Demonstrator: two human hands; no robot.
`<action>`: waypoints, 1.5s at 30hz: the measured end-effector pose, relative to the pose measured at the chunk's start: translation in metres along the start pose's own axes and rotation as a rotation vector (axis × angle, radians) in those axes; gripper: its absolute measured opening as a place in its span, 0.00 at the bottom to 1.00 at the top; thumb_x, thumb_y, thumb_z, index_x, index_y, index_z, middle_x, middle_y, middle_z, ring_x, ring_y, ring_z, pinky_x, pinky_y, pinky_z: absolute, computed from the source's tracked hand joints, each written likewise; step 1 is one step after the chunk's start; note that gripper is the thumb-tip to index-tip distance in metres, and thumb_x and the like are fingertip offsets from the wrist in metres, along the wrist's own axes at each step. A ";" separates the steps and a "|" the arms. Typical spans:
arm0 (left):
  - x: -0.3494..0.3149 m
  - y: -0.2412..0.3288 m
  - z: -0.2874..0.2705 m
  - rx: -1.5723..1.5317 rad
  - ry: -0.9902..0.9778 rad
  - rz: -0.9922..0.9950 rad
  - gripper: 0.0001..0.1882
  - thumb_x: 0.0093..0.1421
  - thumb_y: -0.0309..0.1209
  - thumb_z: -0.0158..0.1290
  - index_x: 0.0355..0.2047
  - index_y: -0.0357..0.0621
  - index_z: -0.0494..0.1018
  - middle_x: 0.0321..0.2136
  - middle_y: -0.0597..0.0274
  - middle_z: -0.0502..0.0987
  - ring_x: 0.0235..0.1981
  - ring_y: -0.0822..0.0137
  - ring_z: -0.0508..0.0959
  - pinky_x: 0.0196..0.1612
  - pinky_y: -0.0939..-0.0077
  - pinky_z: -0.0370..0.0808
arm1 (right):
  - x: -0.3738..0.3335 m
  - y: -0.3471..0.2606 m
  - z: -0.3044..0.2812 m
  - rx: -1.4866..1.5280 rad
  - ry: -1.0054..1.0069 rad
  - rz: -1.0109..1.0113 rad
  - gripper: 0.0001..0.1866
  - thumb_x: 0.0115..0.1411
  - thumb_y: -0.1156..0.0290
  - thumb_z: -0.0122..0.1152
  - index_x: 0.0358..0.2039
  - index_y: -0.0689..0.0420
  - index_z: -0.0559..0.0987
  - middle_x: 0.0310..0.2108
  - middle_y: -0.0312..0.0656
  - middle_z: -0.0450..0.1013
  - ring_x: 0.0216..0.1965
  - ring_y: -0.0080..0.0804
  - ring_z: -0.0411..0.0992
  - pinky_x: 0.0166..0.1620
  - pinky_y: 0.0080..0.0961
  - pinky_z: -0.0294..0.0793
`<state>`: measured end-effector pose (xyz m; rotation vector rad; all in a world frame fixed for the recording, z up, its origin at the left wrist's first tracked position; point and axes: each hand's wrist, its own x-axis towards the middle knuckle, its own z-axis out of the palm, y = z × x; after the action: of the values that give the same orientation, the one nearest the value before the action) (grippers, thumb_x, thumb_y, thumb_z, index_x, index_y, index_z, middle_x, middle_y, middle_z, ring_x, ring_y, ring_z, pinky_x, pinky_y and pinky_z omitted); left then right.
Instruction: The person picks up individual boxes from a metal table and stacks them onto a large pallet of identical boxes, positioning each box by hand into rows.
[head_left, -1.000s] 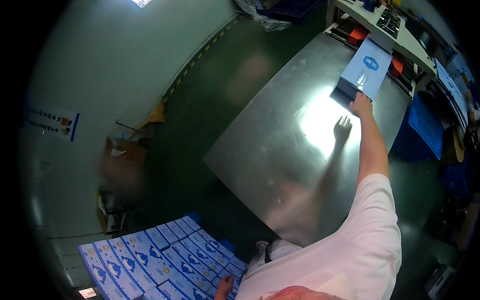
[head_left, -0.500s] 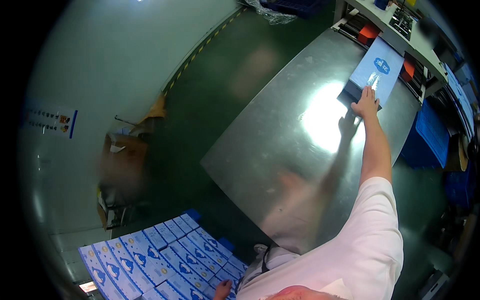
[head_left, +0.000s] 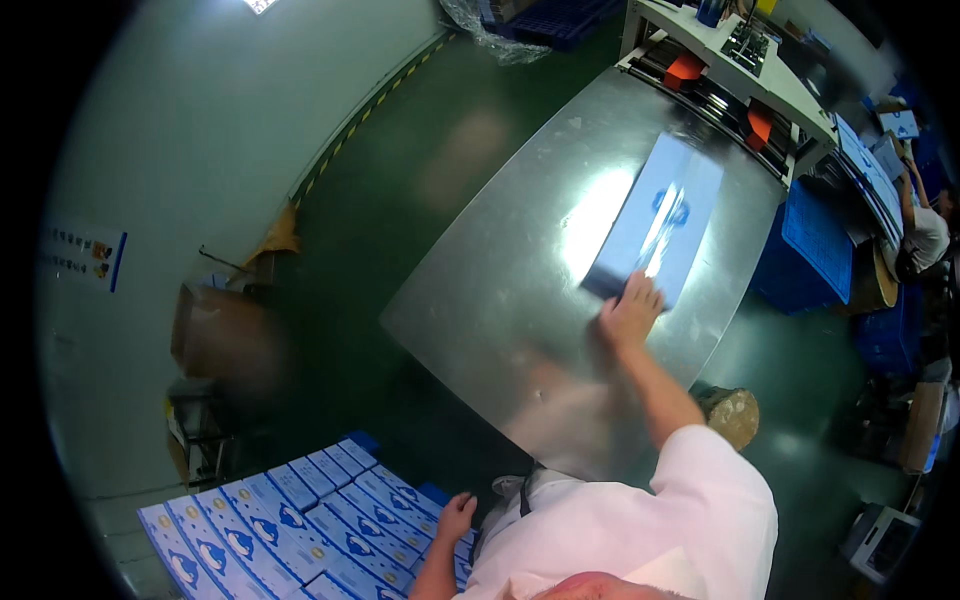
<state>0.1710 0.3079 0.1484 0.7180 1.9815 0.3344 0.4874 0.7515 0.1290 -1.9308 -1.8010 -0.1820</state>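
Observation:
A long light-blue carton [head_left: 660,220] with a darker blue emblem and a shiny strip of tape lies on the metal table [head_left: 480,290]. My right hand [head_left: 633,308] grips its near end, fingers over the top and thumb by the end face. Low in the picture, my left hand [head_left: 457,515] hangs with its fingers curled in and nothing visible in them. It is beside a stack of blue-and-white printed boxes [head_left: 290,520], which stand in close rows.
At the table's far end stands a machine [head_left: 745,65] with rollers and orange guides. To the right are a blue crate [head_left: 805,245], a round stool [head_left: 733,415] and another person [head_left: 925,235]. An open brown carton [head_left: 215,330] stands by the left wall.
My right hand has drawn the carton away from the machine, toward me along the table. My left hand has risen a little beside the stacked boxes. The view has shifted slightly.

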 end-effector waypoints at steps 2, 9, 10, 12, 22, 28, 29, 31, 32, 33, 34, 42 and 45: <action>0.023 0.017 0.005 0.090 -0.051 0.071 0.26 0.63 0.49 0.50 0.49 0.39 0.75 0.45 0.45 0.78 0.48 0.53 0.78 0.51 0.66 0.73 | -0.077 -0.043 -0.044 0.092 -0.174 -0.088 0.38 0.46 0.67 0.57 0.59 0.67 0.63 0.62 0.59 0.59 0.63 0.57 0.57 0.63 0.56 0.53; 0.055 0.068 0.014 -1.025 -0.313 -0.270 0.51 0.58 0.74 0.25 0.69 0.48 0.50 0.68 0.49 0.52 0.68 0.48 0.52 0.67 0.50 0.51 | -0.179 -0.078 -0.191 0.598 -0.802 -0.713 0.37 0.47 0.66 0.63 0.58 0.67 0.65 0.58 0.61 0.62 0.61 0.57 0.59 0.63 0.52 0.56; 0.051 0.056 0.010 -1.285 -0.307 -0.208 0.51 0.59 0.74 0.25 0.68 0.47 0.52 0.66 0.48 0.55 0.66 0.48 0.56 0.67 0.52 0.54 | -0.167 -0.071 -0.179 0.450 -0.650 -0.653 0.37 0.49 0.65 0.63 0.58 0.68 0.65 0.58 0.62 0.62 0.61 0.57 0.60 0.64 0.51 0.56; 0.032 0.029 -0.002 -1.530 -0.270 -0.108 0.51 0.58 0.74 0.25 0.66 0.45 0.55 0.64 0.48 0.61 0.64 0.49 0.62 0.66 0.53 0.58 | -0.140 -0.059 -0.151 0.323 -0.540 -0.281 0.36 0.52 0.64 0.61 0.58 0.69 0.65 0.58 0.64 0.62 0.61 0.59 0.59 0.65 0.47 0.55; -0.073 -0.069 -0.054 -0.779 0.297 0.252 0.56 0.50 0.49 0.63 0.70 0.39 0.42 0.63 0.40 0.59 0.63 0.48 0.62 0.65 0.64 0.57 | -0.192 -0.065 -0.077 0.516 -1.127 0.166 0.44 0.60 0.33 0.46 0.28 0.73 0.78 0.23 0.50 0.75 0.24 0.38 0.73 0.31 0.33 0.73; -0.284 -0.069 -0.145 -0.451 0.596 0.208 0.61 0.46 0.49 0.66 0.67 0.29 0.43 0.63 0.34 0.56 0.64 0.45 0.59 0.66 0.63 0.54 | -0.263 -0.187 -0.135 0.978 -1.189 0.260 0.37 0.67 0.43 0.41 0.58 0.67 0.67 0.55 0.49 0.67 0.57 0.38 0.63 0.60 0.36 0.60; -0.322 -0.080 -0.156 -0.405 0.724 0.249 0.60 0.45 0.49 0.66 0.67 0.28 0.44 0.63 0.34 0.56 0.64 0.45 0.59 0.66 0.63 0.54 | -0.278 -0.227 -0.173 1.098 -1.237 0.238 0.35 0.68 0.45 0.41 0.60 0.65 0.66 0.58 0.48 0.64 0.60 0.38 0.60 0.62 0.36 0.56; -0.396 -0.108 -0.169 -0.212 1.031 0.322 0.57 0.45 0.52 0.64 0.65 0.27 0.51 0.59 0.34 0.61 0.61 0.45 0.62 0.64 0.61 0.58 | -0.301 -0.292 -0.238 1.317 -1.350 0.132 0.32 0.68 0.48 0.43 0.61 0.62 0.65 0.60 0.45 0.63 0.62 0.36 0.58 0.64 0.36 0.55; -0.434 -0.120 -0.184 -0.352 1.065 0.394 0.56 0.44 0.46 0.66 0.66 0.30 0.52 0.59 0.40 0.63 0.61 0.49 0.63 0.63 0.60 0.58 | -0.311 -0.320 -0.266 1.425 -1.396 0.040 0.30 0.68 0.50 0.44 0.60 0.60 0.66 0.59 0.44 0.64 0.61 0.36 0.60 0.63 0.36 0.57; -0.464 -0.131 -0.179 -0.851 1.097 0.464 0.55 0.39 0.39 0.69 0.65 0.34 0.55 0.59 0.47 0.64 0.61 0.55 0.63 0.61 0.62 0.61 | -0.319 -0.346 -0.294 1.536 -1.466 -0.064 0.29 0.68 0.52 0.45 0.61 0.61 0.65 0.59 0.42 0.64 0.60 0.34 0.62 0.62 0.34 0.59; -0.495 -0.141 -0.175 -1.156 1.200 0.501 0.53 0.35 0.35 0.71 0.63 0.37 0.61 0.56 0.52 0.67 0.57 0.60 0.67 0.58 0.65 0.65 | -0.327 -0.377 -0.327 1.578 -1.551 -0.314 0.32 0.68 0.51 0.45 0.62 0.64 0.62 0.60 0.45 0.63 0.60 0.36 0.62 0.61 0.34 0.60; -0.595 -0.288 -0.110 -1.425 2.188 0.236 0.39 0.56 0.40 0.57 0.65 0.40 0.57 0.58 0.56 0.67 0.59 0.61 0.67 0.61 0.63 0.62 | -0.443 -0.489 -0.460 1.722 -1.503 -1.411 0.22 0.59 0.66 0.56 0.49 0.68 0.73 0.46 0.50 0.73 0.48 0.39 0.73 0.53 0.33 0.70; -0.564 -0.306 -0.107 -1.308 2.082 0.194 0.41 0.59 0.38 0.55 0.69 0.42 0.48 0.65 0.56 0.58 0.66 0.60 0.57 0.66 0.66 0.52 | -0.484 -0.467 -0.436 1.418 -1.562 -1.539 0.15 0.57 0.75 0.61 0.45 0.64 0.76 0.41 0.48 0.76 0.42 0.36 0.75 0.47 0.29 0.74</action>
<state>0.1755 -0.2716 0.4438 -0.7941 2.3209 2.9778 0.0776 0.1308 0.4279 0.8701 -2.3366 1.8578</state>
